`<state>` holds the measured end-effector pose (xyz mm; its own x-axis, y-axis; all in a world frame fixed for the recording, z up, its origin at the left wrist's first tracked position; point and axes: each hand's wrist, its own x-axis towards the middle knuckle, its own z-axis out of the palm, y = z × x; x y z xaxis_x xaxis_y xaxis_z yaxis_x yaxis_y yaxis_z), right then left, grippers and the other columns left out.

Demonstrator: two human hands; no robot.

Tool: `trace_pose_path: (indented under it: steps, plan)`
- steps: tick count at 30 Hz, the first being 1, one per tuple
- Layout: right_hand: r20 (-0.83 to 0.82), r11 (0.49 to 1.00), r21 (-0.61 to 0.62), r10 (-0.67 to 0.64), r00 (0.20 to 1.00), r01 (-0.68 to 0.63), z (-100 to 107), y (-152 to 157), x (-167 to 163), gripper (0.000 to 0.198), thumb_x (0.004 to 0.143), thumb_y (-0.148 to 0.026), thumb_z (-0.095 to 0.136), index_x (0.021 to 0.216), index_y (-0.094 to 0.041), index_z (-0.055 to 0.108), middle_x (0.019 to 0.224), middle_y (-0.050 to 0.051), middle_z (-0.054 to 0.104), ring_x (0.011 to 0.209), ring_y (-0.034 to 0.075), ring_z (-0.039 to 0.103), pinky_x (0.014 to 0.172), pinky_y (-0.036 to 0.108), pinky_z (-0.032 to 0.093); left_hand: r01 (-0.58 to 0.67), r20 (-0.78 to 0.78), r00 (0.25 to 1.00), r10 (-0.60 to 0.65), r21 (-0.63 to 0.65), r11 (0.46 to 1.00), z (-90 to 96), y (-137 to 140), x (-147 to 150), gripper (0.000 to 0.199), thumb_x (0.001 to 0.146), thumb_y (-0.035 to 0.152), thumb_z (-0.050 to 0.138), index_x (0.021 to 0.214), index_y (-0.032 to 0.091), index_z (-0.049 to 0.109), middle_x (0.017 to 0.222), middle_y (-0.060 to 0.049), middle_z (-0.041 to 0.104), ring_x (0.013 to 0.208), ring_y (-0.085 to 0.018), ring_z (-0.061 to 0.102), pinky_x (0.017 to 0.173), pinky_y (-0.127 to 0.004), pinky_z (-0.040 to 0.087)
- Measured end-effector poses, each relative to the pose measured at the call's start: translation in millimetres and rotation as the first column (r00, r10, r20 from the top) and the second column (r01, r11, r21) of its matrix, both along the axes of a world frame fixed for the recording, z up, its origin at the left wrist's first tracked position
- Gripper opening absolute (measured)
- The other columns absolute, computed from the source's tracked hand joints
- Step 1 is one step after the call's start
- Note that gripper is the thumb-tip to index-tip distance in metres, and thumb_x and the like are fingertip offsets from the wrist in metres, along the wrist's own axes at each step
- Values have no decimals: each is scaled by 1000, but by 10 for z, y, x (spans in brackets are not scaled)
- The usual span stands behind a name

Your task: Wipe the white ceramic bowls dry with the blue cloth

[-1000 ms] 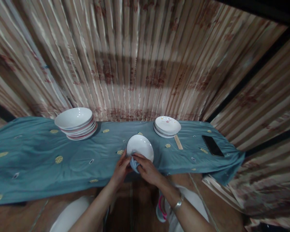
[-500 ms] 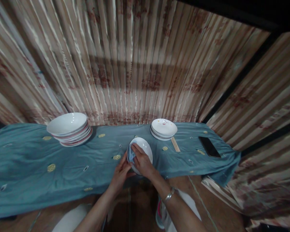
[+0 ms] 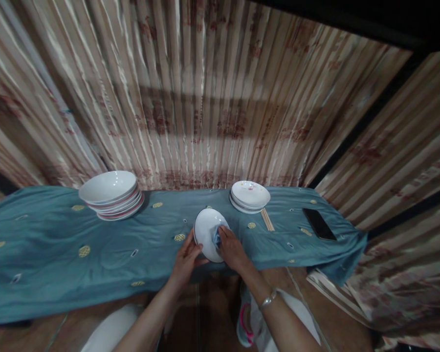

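A white plate (image 3: 205,230) with a dark rim is tilted toward me at the front of the cloth-covered table. My left hand (image 3: 186,254) grips its lower left edge, thumb on the face and fingers behind. In my right hand (image 3: 231,248) is a bunched light-blue cloth (image 3: 216,236), pressed against the right part of the plate's inner face. The fingers of that hand are closed over the cloth and hide some of it.
Stacked bowls and plates (image 3: 112,195) stand at the left. Behind on the right are stacked floral plates (image 3: 250,195), chopsticks (image 3: 267,220) and a black phone (image 3: 319,224). A blue-green tablecloth (image 3: 106,264) covers the table; a pleated curtain (image 3: 212,98) hangs behind.
My right hand has moved the cloth from the left side of the plate across to its right side. My left hand still holds the plate's left edge. The view has shifted slightly.
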<state>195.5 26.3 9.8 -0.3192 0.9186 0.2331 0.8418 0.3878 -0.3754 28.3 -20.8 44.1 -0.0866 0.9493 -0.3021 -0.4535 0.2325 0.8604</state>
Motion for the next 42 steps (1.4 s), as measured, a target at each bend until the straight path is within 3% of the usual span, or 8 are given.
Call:
trace_pose_path:
  steps: [3, 7, 15, 22, 26, 31, 36, 42]
  plan:
    - [-22, 999, -37, 21, 1000, -22, 42, -151, 49, 50, 79, -3, 46, 128, -8, 54, 132, 20, 56, 126, 27, 51, 107, 44, 41, -17, 17, 1000, 17, -6, 1000, 4, 9, 6, 75, 69, 20, 75, 139, 24, 48, 112, -9, 69, 89, -23, 68, 60, -32, 60]
    - [-168, 990, -68, 107, 980, -120, 142, -321, 60, 41, 85, -11, 44, 123, -12, 58, 127, 17, 60, 122, 25, 54, 107, 43, 41, -38, 23, 999, 38, -9, 999, 18, 13, 19, 77, 67, 21, 76, 138, 22, 48, 93, -6, 71, 78, -20, 68, 58, -32, 60]
    - [-454, 941, -95, 248, 856, -324, 387, -506, -161, 46, 84, -13, 47, 129, -18, 54, 135, 11, 54, 129, 21, 47, 111, 41, 36, -68, 29, 997, 66, 42, 997, -66, 73, 1, 78, 62, 29, 78, 135, 21, 53, 85, -4, 70, 74, -17, 65, 59, -25, 53]
    - [-256, 942, -79, 297, 920, -326, 379, -511, -111, 51, 77, -5, 48, 126, -16, 56, 132, 13, 56, 126, 23, 50, 108, 41, 40, -60, 28, 998, 60, 8, 998, -54, 98, -39, 85, 62, 30, 77, 140, 20, 45, 68, 2, 62, 60, -13, 58, 53, -23, 48]
    - [-61, 959, -82, 266, 962, -271, 310, -471, 39, 52, 73, 0, 46, 123, -11, 59, 129, 15, 59, 122, 24, 53, 106, 39, 42, -33, 59, 998, 32, 20, 999, -9, 91, -70, 91, 60, 32, 79, 143, 23, 41, 79, 1, 63, 72, -18, 64, 62, -31, 55]
    - [81, 981, -70, 186, 979, -181, 220, -289, 219, 46, 77, 3, 41, 116, -9, 63, 125, 15, 62, 120, 24, 55, 107, 40, 40, -40, 39, 998, 39, 31, 999, 24, 94, -65, 95, 56, 33, 82, 142, 22, 43, 74, 2, 62, 75, -19, 63, 66, -36, 57]
    - [105, 997, -21, 82, 991, -80, 151, -13, 244, 46, 77, 5, 41, 111, -13, 66, 123, 15, 62, 115, 25, 57, 103, 41, 43, -12, 5, 1000, 12, 47, 999, 33, 86, -45, 90, 59, 32, 81, 141, 21, 45, 80, -1, 65, 79, -21, 65, 63, -33, 58]
    - [-28, 998, 62, -6, 1000, 8, 49, 271, 91, 50, 81, -5, 47, 131, -6, 50, 139, 20, 48, 132, 28, 42, 112, 46, 35, -17, 5, 1000, 17, 26, 1000, 34, 77, 27, 76, 65, 24, 77, 136, 23, 50, 82, -2, 65, 77, -20, 66, 59, -34, 60]
